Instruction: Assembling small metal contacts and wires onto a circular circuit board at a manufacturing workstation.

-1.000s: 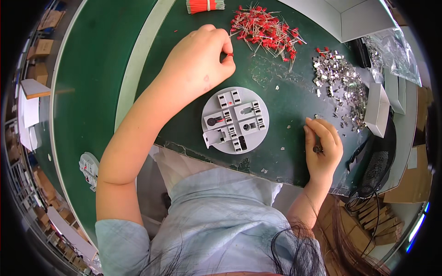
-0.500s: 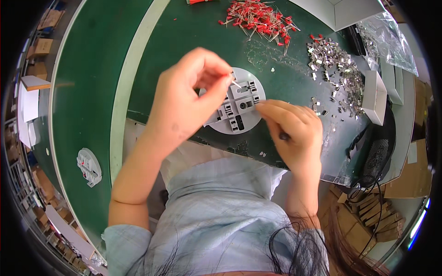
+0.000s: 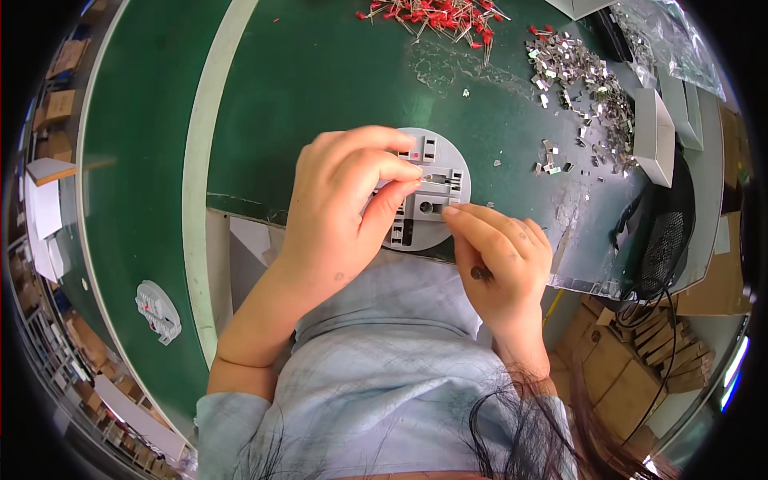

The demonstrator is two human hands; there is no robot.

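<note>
The round grey base point(image 3: 438, 197) lies on the green table point(image 3: 336, 88) between the hands, its left part hidden behind the left hand point(image 3: 334, 196). That hand pinches a small, mostly hidden piece point(image 3: 427, 178) over the base. The right hand point(image 3: 506, 254) curls around a dark round piece point(image 3: 480, 274), its fingertips at the base's right edge; whether they grip it, I cannot tell.

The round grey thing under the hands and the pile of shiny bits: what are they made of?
The round grey thing looks like matt plastic: its blocks and slots seem moulded in one even colour. The pile of shiny bits is probably bare, polished metal, because the bits glint silver, though shiny coated plastic could look similar.
</note>
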